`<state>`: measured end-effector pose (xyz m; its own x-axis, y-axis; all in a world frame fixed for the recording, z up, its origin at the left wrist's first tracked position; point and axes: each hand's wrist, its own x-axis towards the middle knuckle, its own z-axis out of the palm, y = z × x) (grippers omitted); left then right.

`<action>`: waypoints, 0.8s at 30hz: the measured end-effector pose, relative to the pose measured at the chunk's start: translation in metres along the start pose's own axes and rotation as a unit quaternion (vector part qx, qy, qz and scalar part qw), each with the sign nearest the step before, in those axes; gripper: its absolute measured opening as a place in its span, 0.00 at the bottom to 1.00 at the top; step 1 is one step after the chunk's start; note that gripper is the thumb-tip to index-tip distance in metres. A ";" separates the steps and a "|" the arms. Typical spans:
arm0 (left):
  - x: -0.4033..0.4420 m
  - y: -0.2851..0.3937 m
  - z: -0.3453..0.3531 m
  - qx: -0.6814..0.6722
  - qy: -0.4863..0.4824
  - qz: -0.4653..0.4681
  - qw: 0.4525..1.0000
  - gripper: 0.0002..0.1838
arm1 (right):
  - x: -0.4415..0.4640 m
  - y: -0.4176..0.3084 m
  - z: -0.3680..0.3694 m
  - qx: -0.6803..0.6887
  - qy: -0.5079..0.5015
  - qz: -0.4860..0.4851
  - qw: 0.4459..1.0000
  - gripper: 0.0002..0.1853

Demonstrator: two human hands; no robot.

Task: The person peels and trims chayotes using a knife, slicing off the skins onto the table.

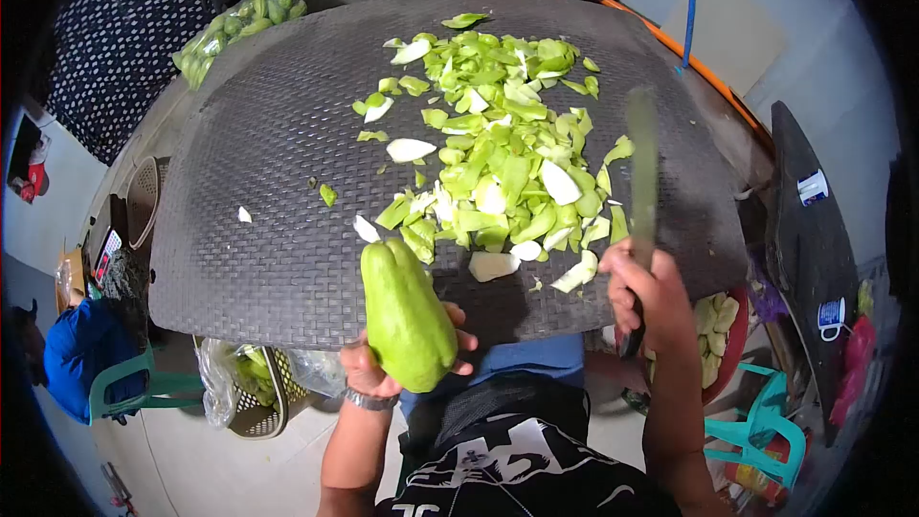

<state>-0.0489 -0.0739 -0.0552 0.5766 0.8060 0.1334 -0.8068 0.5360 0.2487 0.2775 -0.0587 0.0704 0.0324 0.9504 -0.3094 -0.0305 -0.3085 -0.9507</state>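
In my left hand (369,369) rests a pale green chayote (407,316), its narrow end pointing away from me over the table's near edge. My fingers wrap its lower sides; its skin looks whole on the side I see. My right hand (651,292) grips a knife by its dark handle, and the long blade (643,163) points up and away, blurred. Blade and chayote are well apart. Between and beyond my hands, a spread pile of green peelings and white-fleshed slices (507,172) covers the middle of the dark woven-pattern table (278,163).
A clear bag of green chayotes (254,24) lies beyond the far left edge. Below the table, a basket (278,393) holds more at left, and a red basin (739,325) holds pale peeled pieces at right. Green stools (771,421) and a side table with mugs (814,258) flank me.
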 end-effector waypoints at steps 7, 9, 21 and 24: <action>0.058 -0.009 0.037 0.093 0.087 0.000 0.992 0.56 | 0.015 0.003 0.000 0.061 0.037 -0.040 0.997 0.20; 0.063 -0.006 0.052 0.127 0.136 0.004 0.983 0.48 | 0.022 0.017 0.002 0.001 -0.005 0.017 1.000 0.22; 0.083 -0.011 0.069 0.783 0.137 0.146 0.589 0.42 | 0.018 0.010 0.037 -0.469 -0.040 -0.394 0.789 0.56; 0.082 -0.012 0.070 0.807 0.127 0.172 0.550 0.40 | 0.017 0.014 0.037 -0.456 -0.051 -0.391 0.798 0.56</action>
<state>0.0173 -0.0316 0.0200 0.2238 0.9090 0.3516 0.4215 -0.4155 0.8060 0.2411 -0.0449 0.0527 -0.3978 0.8504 0.3442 0.6998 0.5239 -0.4856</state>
